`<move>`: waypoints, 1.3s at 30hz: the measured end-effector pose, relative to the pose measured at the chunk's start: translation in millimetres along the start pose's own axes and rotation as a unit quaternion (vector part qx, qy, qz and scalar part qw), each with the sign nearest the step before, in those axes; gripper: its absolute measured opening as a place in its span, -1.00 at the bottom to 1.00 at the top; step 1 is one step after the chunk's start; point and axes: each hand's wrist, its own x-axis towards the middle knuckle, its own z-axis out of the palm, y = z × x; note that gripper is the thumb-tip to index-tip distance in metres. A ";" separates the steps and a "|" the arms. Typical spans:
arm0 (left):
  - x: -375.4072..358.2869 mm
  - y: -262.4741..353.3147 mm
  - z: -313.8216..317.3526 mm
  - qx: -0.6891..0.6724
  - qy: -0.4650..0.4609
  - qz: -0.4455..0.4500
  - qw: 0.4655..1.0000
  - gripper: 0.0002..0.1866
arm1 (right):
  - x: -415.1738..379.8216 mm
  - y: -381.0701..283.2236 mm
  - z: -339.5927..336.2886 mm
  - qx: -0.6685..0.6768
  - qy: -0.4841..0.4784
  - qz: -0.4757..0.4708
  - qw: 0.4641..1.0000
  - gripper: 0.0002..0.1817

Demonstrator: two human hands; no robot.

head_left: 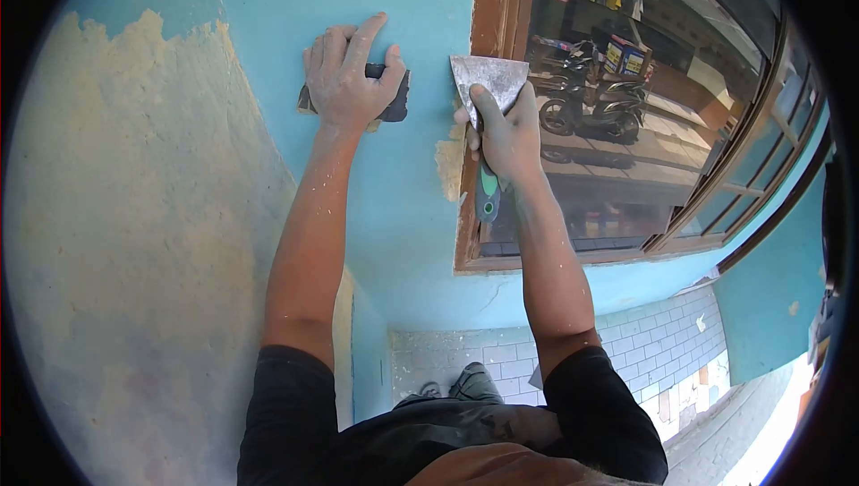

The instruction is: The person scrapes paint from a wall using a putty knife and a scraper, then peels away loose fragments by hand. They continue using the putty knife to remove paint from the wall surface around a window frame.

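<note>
My left hand (352,79) presses a dark, flat piece of what looks like sandpaper (398,103) against the blue wall (403,191), fingers pointing up and thumb at the right. Bare plaster shows beside its lower edge. My right hand (508,132) grips a putty knife (492,79) by the lower blade and the top of its green and grey handle. The wide metal blade points up, in front of the brown window frame at the wall's right edge. Whether the blade touches the frame cannot be seen.
Bare, patchy plaster (134,217) covers the wall at the left. A glass window (608,155) on the right reflects motorcycles and hanging clothes. Grey paving tiles (626,352) lie below, with my shoes (474,383) at the bottom centre.
</note>
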 end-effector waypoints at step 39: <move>-1.3 1.4 0.7 0.013 0.015 0.000 1.000 -0.56 | -9.0 -0.4 -1.2 -0.014 0.012 0.018 1.000 -0.71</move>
